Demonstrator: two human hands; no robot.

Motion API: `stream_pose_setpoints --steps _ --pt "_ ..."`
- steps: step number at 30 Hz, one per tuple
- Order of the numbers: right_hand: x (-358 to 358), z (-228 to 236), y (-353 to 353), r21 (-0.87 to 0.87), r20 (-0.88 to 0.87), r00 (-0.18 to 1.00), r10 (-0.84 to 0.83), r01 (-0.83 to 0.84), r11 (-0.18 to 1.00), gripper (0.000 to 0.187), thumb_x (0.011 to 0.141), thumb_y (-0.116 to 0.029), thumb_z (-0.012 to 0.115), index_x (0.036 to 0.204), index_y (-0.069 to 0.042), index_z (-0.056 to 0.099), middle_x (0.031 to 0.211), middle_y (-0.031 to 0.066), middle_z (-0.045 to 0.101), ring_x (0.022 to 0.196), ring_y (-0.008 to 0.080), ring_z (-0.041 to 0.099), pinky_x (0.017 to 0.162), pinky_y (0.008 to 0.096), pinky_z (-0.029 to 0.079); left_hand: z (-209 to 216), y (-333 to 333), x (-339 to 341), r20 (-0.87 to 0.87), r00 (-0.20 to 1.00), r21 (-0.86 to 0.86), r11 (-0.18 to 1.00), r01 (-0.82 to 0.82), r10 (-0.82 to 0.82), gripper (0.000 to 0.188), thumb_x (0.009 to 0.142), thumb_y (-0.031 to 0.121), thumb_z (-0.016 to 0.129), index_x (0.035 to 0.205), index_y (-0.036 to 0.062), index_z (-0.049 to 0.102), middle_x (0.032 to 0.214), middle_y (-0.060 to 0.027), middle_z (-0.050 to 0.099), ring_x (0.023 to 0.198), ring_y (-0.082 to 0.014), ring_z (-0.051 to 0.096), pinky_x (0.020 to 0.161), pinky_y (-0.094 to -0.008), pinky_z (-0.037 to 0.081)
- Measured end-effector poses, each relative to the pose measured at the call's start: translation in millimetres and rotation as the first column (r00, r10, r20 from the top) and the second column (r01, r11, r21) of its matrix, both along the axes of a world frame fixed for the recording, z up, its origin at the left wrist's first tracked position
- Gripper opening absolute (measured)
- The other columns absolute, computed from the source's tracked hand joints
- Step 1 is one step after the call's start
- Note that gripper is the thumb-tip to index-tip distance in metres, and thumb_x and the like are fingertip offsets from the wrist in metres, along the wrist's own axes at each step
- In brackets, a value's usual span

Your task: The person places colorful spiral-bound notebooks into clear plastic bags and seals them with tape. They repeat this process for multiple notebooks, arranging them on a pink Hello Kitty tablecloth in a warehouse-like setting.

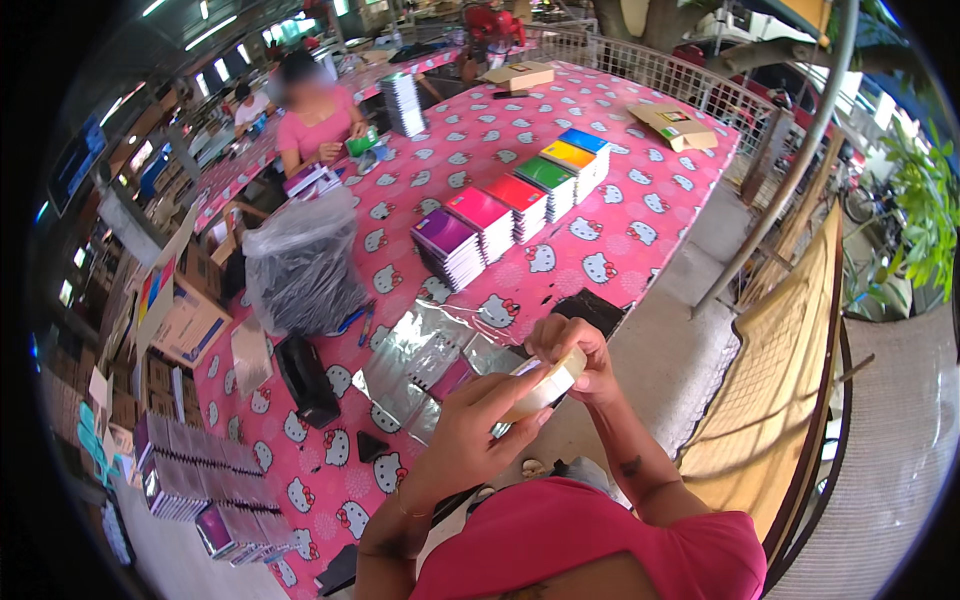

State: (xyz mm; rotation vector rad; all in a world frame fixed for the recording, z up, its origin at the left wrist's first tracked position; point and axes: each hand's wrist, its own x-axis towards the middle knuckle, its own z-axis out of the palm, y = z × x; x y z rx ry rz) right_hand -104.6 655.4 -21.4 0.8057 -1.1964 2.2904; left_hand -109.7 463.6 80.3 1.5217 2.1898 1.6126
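Both hands are raised near my body over the table's front edge. My left hand grips a roll of pale, clear-looking tape from its left side. On the far side, my right hand has its fingers bent and pressed against the roll's edge; whether a tape end is pinched there cannot be seen. Just beyond the left hand lies a shiny clear plastic wrapper, with a purple spiral notebook partly inside or under it. A flat black object lies beside my right hand.
Notebook stacks in several colours form a row across the pink patterned table. To the left are a grey plastic bag, a black case and bundled purple notebooks. A co-worker sits across. Cardboard pieces lie far right.
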Motion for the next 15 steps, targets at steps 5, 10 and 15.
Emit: stream_pose_setpoints --steps 5,10,15 --pt "19.8 15.9 16.3 0.155 0.033 0.980 -0.194 0.187 0.970 0.043 0.077 -0.028 0.078 0.110 -0.004 0.065 0.102 0.0101 0.060 0.111 0.0276 0.052 0.096 0.0403 0.040 -1.5 10.9 0.5 -0.178 0.984 -0.010 0.999 -0.031 0.028 0.044 0.080 0.004 0.075 0.122 0.0007 0.065 0.093 -0.0117 0.070 0.073 -0.0225 0.063 0.071 -0.0341 0.046" --pt "33.3 40.3 33.5 0.507 -0.244 0.892 -0.381 0.452 0.734 0.043 0.075 -0.015 0.079 0.114 -0.003 0.065 0.108 0.0119 0.062 0.112 0.0307 0.056 0.099 0.0430 0.041 1.4 19.7 0.5 -0.297 0.954 -0.030 0.998 -0.048 0.037 0.042 0.078 0.003 0.077 0.118 0.0008 0.064 0.089 -0.0121 0.070 0.073 -0.0235 0.064 0.072 -0.0346 0.046" --pt "46.6 60.0 27.7 0.617 -0.180 0.899 -0.399 0.419 0.666 0.033 0.072 -0.007 0.073 0.104 -0.004 0.066 0.104 0.0109 0.065 0.104 0.0325 0.059 0.098 0.0466 0.044 -22.9 16.7 5.9 -0.110 0.981 0.019 0.987 -0.160 0.161 0.034 0.076 0.000 0.078 0.105 0.0011 0.061 0.092 -0.0104 0.068 0.074 -0.0254 0.064 0.077 -0.0370 0.047"
